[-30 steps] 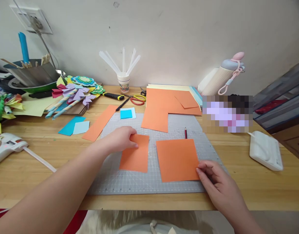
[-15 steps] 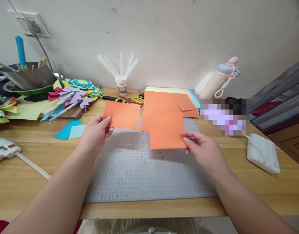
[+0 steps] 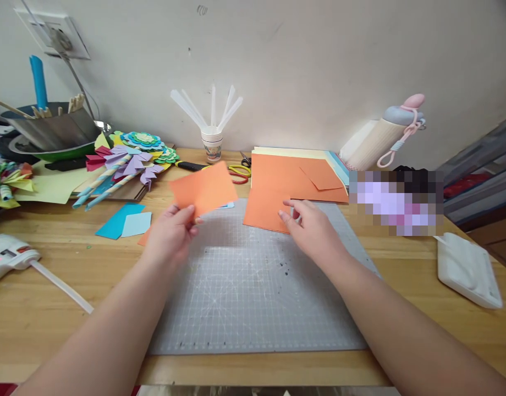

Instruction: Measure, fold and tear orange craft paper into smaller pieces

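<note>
Left hand (image 3: 170, 234), forearm extended, pinches one orange paper piece (image 3: 203, 190) by its near corner, tilted above the cutting mat (image 3: 253, 297). Right hand (image 3: 313, 228), fingers curled, touches a second orange sheet (image 3: 263, 212) lying at the mat's far edge; whether it grips the sheet cannot be told. On the desk (image 3: 401, 264) behind, one paper cup (image 3: 212, 147) holds five white sticks (image 3: 214, 107).

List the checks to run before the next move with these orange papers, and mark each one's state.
1. Left hand grips small orange piece, held in the air: ok.
2. Right hand grips orange sheet: cannot tell, fingers touch it.
3. Cutting mat lies flat on the table: ok.
4. Scissors away from both hands: ok.
5. Glue gun away from both hands: ok.
</note>
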`<action>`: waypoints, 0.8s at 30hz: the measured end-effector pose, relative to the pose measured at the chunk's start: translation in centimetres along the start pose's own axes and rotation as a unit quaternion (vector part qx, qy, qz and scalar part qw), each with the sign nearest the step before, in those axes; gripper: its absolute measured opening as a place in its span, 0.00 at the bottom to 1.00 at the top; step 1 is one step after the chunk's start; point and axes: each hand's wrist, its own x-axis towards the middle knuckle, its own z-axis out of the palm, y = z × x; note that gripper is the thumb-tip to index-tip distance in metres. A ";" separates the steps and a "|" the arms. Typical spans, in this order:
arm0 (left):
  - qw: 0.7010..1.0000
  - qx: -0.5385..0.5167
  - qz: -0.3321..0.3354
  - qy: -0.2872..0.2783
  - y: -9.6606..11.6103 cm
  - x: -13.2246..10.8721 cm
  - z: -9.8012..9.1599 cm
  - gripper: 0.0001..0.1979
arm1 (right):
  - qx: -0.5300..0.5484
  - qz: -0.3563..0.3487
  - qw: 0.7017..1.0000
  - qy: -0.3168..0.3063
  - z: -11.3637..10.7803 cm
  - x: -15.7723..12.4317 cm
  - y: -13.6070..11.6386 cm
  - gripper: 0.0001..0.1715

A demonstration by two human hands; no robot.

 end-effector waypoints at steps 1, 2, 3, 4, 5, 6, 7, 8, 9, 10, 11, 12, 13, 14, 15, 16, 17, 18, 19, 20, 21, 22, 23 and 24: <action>0.999 0.020 -0.011 -0.031 -0.4 -0.6 0.5 0.12 | 0.038 0.007 0.999 -0.036 0.1 -0.6 -0.6 0.29; 0.997 0.042 -0.019 -0.062 -0.9 -1.2 1.0 0.13 | 0.089 0.022 0.993 -0.075 0.4 -1.1 -1.1 0.32; 0.993 0.064 -0.025 -0.091 -1.3 -1.8 1.5 0.14 | 0.144 0.041 0.982 -0.112 0.7 -1.5 -1.5 0.33; 0.989 0.085 -0.030 -0.116 -1.6 -2.3 2.0 0.15 | 0.191 0.061 0.971 -0.134 0.9 -1.7 -1.7 0.31; 0.985 0.105 -0.031 -0.134 -1.9 -2.7 2.3 0.15 | 0.221 0.074 0.963 -0.133 1.1 -1.7 -1.8 0.27; 0.982 0.123 -0.028 -0.143 -2.1 -3.0 2.5 0.16 | 0.235 0.079 0.962 -0.113 1.2 -1.3 -1.7 0.20; 0.980 0.139 -0.020 -0.141 -2.2 -3.1 2.6 0.17 | 0.240 0.081 0.964 -0.078 1.0 -0.7 -1.5 0.13; 0.980 0.152 -0.007 -0.129 -2.2 -3.0 2.5 0.17 | 0.243 0.082 0.966 -0.035 0.5 0.3 -1.1 0.08; 0.980 0.163 0.011 -0.109 -2.1 -2.8 2.4 0.18 | 0.246 0.080 0.966 0.012 -0.3 1.5 -0.5 0.06; 0.981 0.173 0.028 -0.086 -2.0 -2.5 2.1 0.18 | 0.251 0.079 0.963 0.064 -1.2 2.9 0.1 0.06; 0.980 0.182 0.043 -0.062 -1.7 -2.1 1.8 0.18 | 0.254 0.081 0.957 0.116 -2.4 4.4 0.7 0.05; 0.979 0.191 0.053 -0.042 -1.5 -1.7 1.5 0.17 | 0.253 0.084 0.950 0.165 -3.6 6.0 1.5 0.05; 0.978 0.200 0.058 -0.025 -1.3 -1.4 1.1 0.17 | 0.250 0.089 0.943 0.204 -4.7 7.6 2.2 0.05; 0.976 0.207 0.060 -0.012 -1.1 -1.0 0.8 0.16 | 0.243 0.097 0.937 0.232 -5.7 9.0 2.9 0.07; 0.975 0.214 0.061 -0.001 -1.0 -0.7 0.6 0.16 | 0.233 0.110 0.934 0.248 -6.5 10.3 3.6 0.09; 0.974 0.219 0.062 0.010 -0.8 -0.5 0.3 0.16 | 0.221 0.122 0.933 0.258 -7.1 11.5 4.2 0.09; 0.973 0.223 0.063 0.020 -0.7 -0.3 0.1 0.16 | 0.206 0.135 0.933 0.261 -7.4 12.4 4.8 0.11; 0.972 0.225 0.065 0.029 -0.6 -0.1 0.0 0.16 | 0.190 0.147 0.935 0.262 -7.5 13.2 5.3 0.14; 0.971 0.227 0.066 0.036 -0.6 0.0 -0.2 0.16 | 0.171 0.156 0.937 0.261 -7.5 13.8 5.7 0.16; 0.970 0.229 0.067 0.041 -0.6 0.1 -0.3 0.16 | 0.149 0.163 0.940 0.259 -7.4 14.2 6.1 0.17; 0.970 0.231 0.066 0.043 -0.6 0.1 -0.3 0.16 | 0.125 0.165 0.943 0.259 -7.3 14.4 6.3 0.19; 0.969 0.233 0.065 0.043 -0.6 0.2 -0.4 0.16 | 0.097 0.164 0.947 0.260 -7.4 14.5 6.4 0.21; 0.969 0.236 0.065 0.042 -0.6 0.2 -0.4 0.16 | 0.065 0.157 0.950 0.263 -7.5 14.4 6.5 0.24; 0.968 0.237 0.064 0.040 -0.6 0.2 -0.4 0.16 | 0.031 0.145 0.952 0.268 -7.7 14.2 6.4 0.28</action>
